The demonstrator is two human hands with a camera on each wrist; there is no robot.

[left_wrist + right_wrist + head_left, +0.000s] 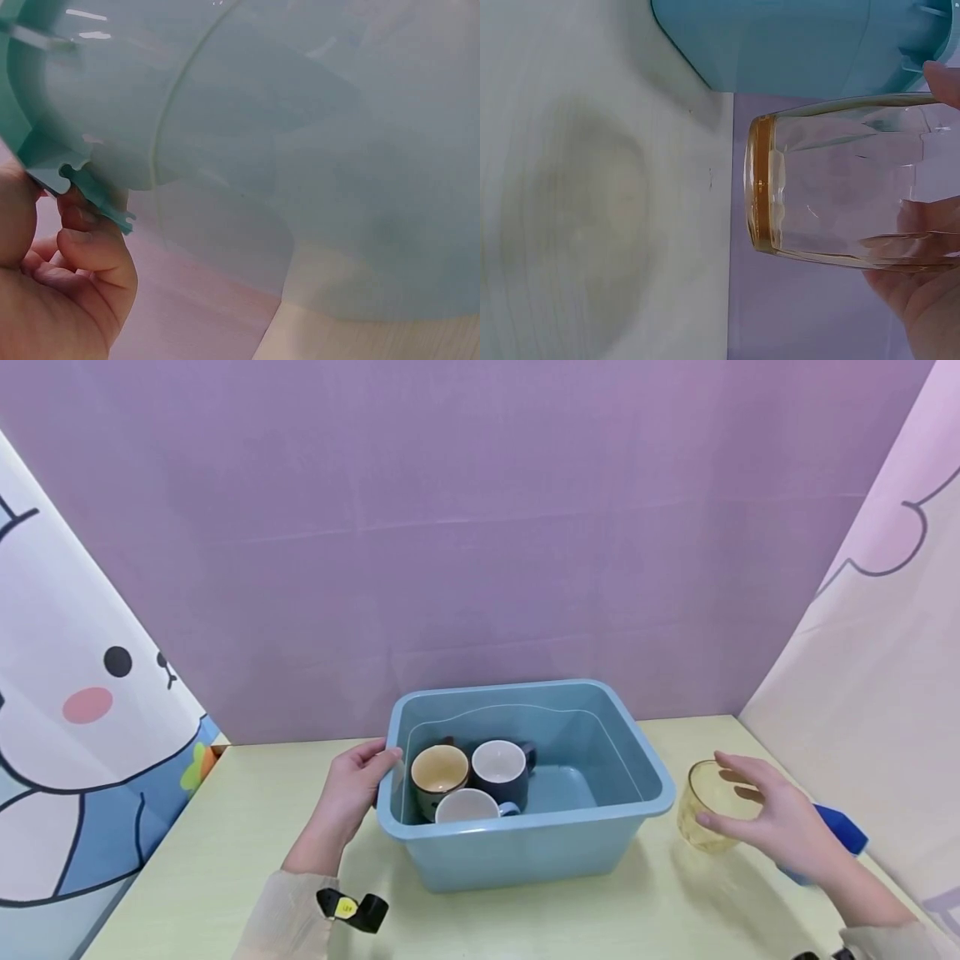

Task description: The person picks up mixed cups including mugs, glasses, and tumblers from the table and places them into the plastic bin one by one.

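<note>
A blue plastic basin (525, 856) stands on the table with three mugs inside: a tan mug (439, 770), a dark mug with a white inside (501, 768) and a white mug (467, 807) nearest the front wall. My left hand (352, 789) grips the basin's left rim, fingers curled under it, as the left wrist view also shows. To the right of the basin, my right hand (780, 814) holds a clear yellowish glass (701, 810) between thumb and fingers. In the right wrist view the glass (832, 184) appears raised off the table, its thick amber base downward.
Partly hidden behind my right hand is a blue object (842, 828) on the pale table (225, 827). A purple cloth (480, 543) hangs behind the table, and printed cloths stand at both sides. The basin's right half shows bare floor.
</note>
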